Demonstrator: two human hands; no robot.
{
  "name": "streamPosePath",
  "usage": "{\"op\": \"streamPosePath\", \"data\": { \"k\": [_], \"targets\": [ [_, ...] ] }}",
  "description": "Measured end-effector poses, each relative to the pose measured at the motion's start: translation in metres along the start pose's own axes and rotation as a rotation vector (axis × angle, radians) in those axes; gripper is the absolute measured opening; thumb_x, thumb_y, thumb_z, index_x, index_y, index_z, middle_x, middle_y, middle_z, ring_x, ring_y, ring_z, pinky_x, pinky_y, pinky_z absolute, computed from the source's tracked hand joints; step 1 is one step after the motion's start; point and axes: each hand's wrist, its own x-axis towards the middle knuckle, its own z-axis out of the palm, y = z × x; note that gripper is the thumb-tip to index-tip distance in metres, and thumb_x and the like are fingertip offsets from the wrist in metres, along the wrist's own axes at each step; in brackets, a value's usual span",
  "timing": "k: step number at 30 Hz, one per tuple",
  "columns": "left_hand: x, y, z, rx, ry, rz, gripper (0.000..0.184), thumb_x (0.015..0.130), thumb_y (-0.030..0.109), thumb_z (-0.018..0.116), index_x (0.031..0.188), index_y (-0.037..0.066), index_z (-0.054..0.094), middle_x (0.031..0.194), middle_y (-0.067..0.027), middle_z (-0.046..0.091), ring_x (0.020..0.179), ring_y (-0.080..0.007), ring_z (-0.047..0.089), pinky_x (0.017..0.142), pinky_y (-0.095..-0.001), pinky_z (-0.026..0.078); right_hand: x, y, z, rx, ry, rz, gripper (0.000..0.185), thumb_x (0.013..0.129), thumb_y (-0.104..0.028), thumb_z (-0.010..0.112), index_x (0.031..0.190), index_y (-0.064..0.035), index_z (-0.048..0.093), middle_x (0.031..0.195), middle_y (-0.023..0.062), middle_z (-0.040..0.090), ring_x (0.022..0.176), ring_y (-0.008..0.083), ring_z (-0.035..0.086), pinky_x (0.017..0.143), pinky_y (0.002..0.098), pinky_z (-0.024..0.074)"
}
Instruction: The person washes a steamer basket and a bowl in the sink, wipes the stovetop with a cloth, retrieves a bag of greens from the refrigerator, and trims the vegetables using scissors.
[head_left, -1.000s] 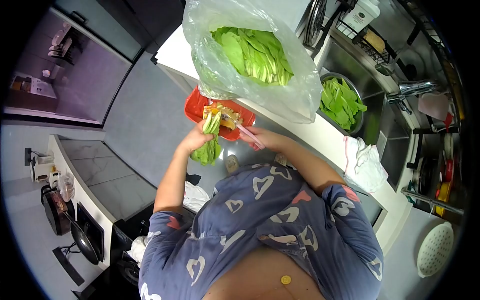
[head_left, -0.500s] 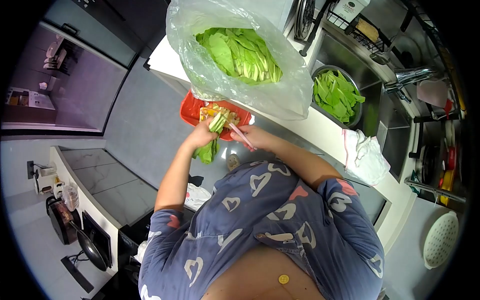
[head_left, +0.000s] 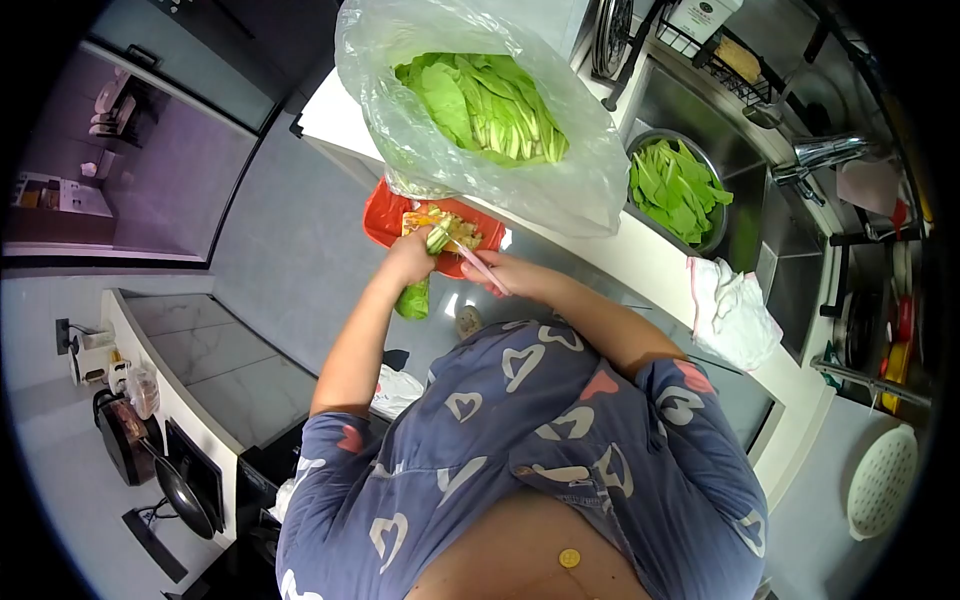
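My left hand (head_left: pixel 408 258) is closed round a bunch of leafy greens (head_left: pixel 413 300), stem ends up and leaves hanging below. In my right hand (head_left: pixel 497 272) is a knife with a pink handle (head_left: pixel 484 270), its blade at the stems. Both hands are over the near edge of a red bin (head_left: pixel 382 215) that holds scraps. Behind it, on the white counter, an open clear plastic bag (head_left: pixel 590 190) holds more greens (head_left: pixel 485 105). A metal bowl of loose leaves (head_left: pixel 678 190) sits in the sink.
A white cloth (head_left: pixel 735 315) lies on the counter edge by the sink (head_left: pixel 650 100). The faucet (head_left: pixel 830 150) is at the right. Pans (head_left: pixel 185 495) stand at the lower left. A white plastic bag (head_left: pixel 397 393) is low beside my body.
The view has shifted slightly. My left hand has turned and covers more of the bunch, and less of the greens shows. The knife stays at the stems.
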Motion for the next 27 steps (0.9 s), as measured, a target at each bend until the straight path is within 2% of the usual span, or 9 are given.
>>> {"op": "streamPosePath", "data": {
  "k": [4,11,14,16,20,22,25,26,27],
  "targets": [
    [-0.009,0.022,-0.006,0.257,0.041,-0.020,0.050,0.074,0.007,0.062,0.123,0.010,0.055,0.102,-0.0220,0.066,0.098,-0.0372,0.064,0.084,-0.0447,0.051,0.012,0.011,0.003,0.218,0.027,0.038,0.055,0.086,-0.060,0.060,0.107,-0.0087,0.059,0.068,0.0008,0.052,0.055,0.0093,0.049,0.049,0.0255,0.0417],
    [-0.002,0.006,0.004,0.317,0.022,-0.100,0.049,0.075,0.008,0.062,0.123,0.010,0.055,0.103,-0.0227,0.066,0.098,-0.0373,0.064,0.084,-0.0448,0.051,0.004,0.007,0.004,0.146,0.092,0.018,0.047,0.086,-0.054,0.064,0.096,-0.0082,0.063,0.060,0.0024,0.053,0.047,0.0100,0.052,0.042,0.0263,0.0422],
    [0.004,-0.023,0.005,-0.017,0.026,-0.015,0.045,0.073,0.007,0.064,0.118,0.007,0.058,0.104,-0.0227,0.066,0.097,-0.0353,0.065,0.083,-0.0410,0.051,-0.013,0.006,-0.010,0.084,0.099,0.012,0.043,0.086,-0.051,0.066,0.100,-0.0095,0.063,0.059,0.0012,0.054,0.049,0.0092,0.053,0.044,0.0250,0.0431],
    [-0.010,-0.017,-0.011,-0.385,-0.147,0.002,0.047,0.072,0.002,0.061,0.119,0.005,0.058,0.098,-0.0097,0.067,0.089,-0.0208,0.064,0.083,-0.0338,0.050,-0.042,0.015,-0.023,-0.006,0.052,0.003,0.043,0.087,-0.049,0.066,0.105,-0.0103,0.063,0.060,0.0001,0.055,0.049,0.0087,0.053,0.045,0.0245,0.0431],
    [-0.025,0.006,-0.015,-0.748,-0.359,0.000,0.057,0.070,-0.001,0.063,0.127,0.002,0.053,0.113,-0.0059,0.062,0.104,-0.0191,0.059,0.092,-0.0320,0.046,-0.133,0.028,-0.057,-0.039,0.049,-0.031,0.042,0.088,-0.045,0.066,0.114,-0.0121,0.062,0.066,-0.0003,0.058,0.055,0.0077,0.054,0.051,0.0229,0.0434],
    [-0.030,0.066,-0.016,-0.779,-0.441,0.074,0.058,0.070,-0.001,0.066,0.127,0.002,0.053,0.111,-0.0038,0.061,0.101,-0.0186,0.058,0.091,-0.0313,0.045,-0.178,0.041,-0.069,0.142,0.099,-0.010,0.049,0.089,-0.032,0.067,0.132,-0.0121,0.055,0.068,-0.0004,0.055,0.058,0.0079,0.052,0.053,0.0222,0.0431],
    [-0.029,0.160,0.001,-0.742,-0.501,0.099,0.060,0.071,0.001,0.069,0.129,0.003,0.052,0.112,-0.0034,0.061,0.102,-0.0185,0.058,0.092,-0.0315,0.044,-0.234,0.073,-0.090,0.472,0.238,-0.138,0.053,0.087,-0.021,0.067,0.135,-0.0071,0.051,0.067,0.0003,0.055,0.060,0.0102,0.054,0.055,0.0231,0.0438],
    [-0.021,0.183,0.007,-0.679,-0.501,0.079,0.062,0.072,0.002,0.071,0.131,0.003,0.051,0.115,-0.0038,0.061,0.104,-0.0187,0.058,0.093,-0.0320,0.044,-0.259,0.077,-0.096,0.403,0.346,-0.169,0.059,0.083,-0.015,0.068,0.137,-0.0031,0.048,0.069,0.0009,0.056,0.062,0.0125,0.055,0.055,0.0240,0.0444],
    [0.010,0.180,0.029,-0.522,-0.530,0.169,0.065,0.075,0.008,0.072,0.135,0.004,0.048,0.123,-0.0043,0.060,0.110,-0.0187,0.056,0.095,-0.0330,0.042,-0.275,0.089,-0.104,0.476,0.422,-0.111,0.066,0.083,-0.018,0.071,0.141,-0.0073,0.045,0.076,0.0037,0.060,0.064,0.0133,0.057,0.056,0.0234,0.0453]
  ]
}}
